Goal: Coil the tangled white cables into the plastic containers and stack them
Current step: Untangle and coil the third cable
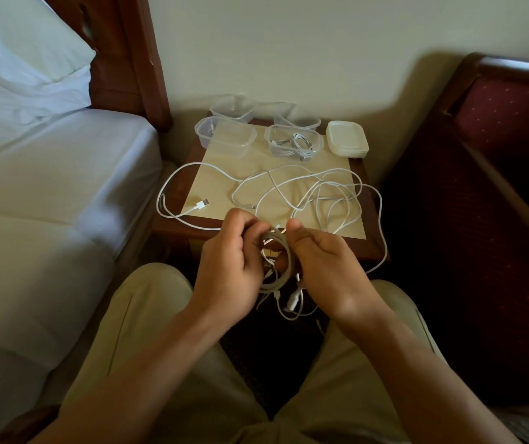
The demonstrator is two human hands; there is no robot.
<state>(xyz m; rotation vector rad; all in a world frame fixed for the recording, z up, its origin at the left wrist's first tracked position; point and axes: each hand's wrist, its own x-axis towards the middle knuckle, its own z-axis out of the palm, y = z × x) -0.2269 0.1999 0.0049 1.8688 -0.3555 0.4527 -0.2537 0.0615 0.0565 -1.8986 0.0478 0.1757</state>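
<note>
Between my knees, in front of the small table (218, 145), I hold a coil of white cable (277, 261). My left hand (231, 264) grips its left side with curled fingers. My right hand (324, 261) holds the right side, thumb up. Loose ends dangle below the coil. More tangled white cables (304, 193) sprawl over the tabletop and hang off its left and right edges; a USB plug (200, 205) lies at the left. Several clear plastic containers stand at the back: an empty one (224, 136), and one (293, 144) holding a coiled cable.
A stack of white lids (348, 139) sits at the table's back right corner. A bed (48, 174) with white sheets flanks the left, a dark red upholstered chair (496, 187) the right. The wall is right behind the table.
</note>
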